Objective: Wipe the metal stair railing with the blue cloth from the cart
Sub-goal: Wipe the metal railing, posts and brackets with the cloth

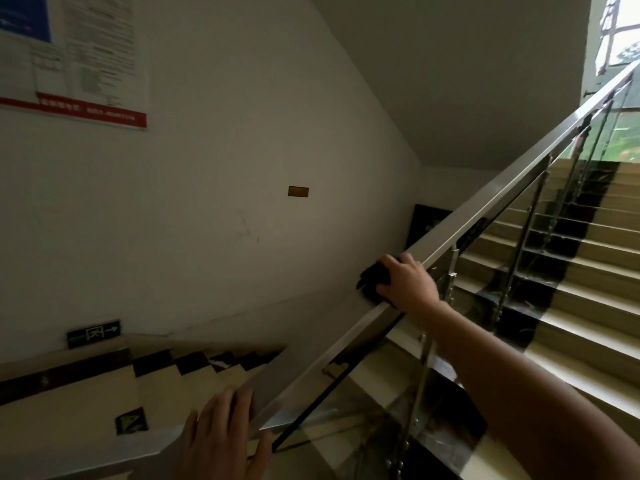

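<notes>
The metal stair railing runs diagonally from the lower left up to the window at the top right. My right hand presses a dark-looking cloth onto the rail's top about halfway along, fingers wrapped over it. The cloth shows only as a dark bunch under and left of the fingers; its blue colour is hard to make out in the dim light. My left hand rests on the rail's lower end near the bottom edge, fingers spread flat, holding nothing.
Glass panels and metal posts hang below the rail. Stairs climb to the right; another flight descends at the left. A white wall carries a notice board and an exit sign.
</notes>
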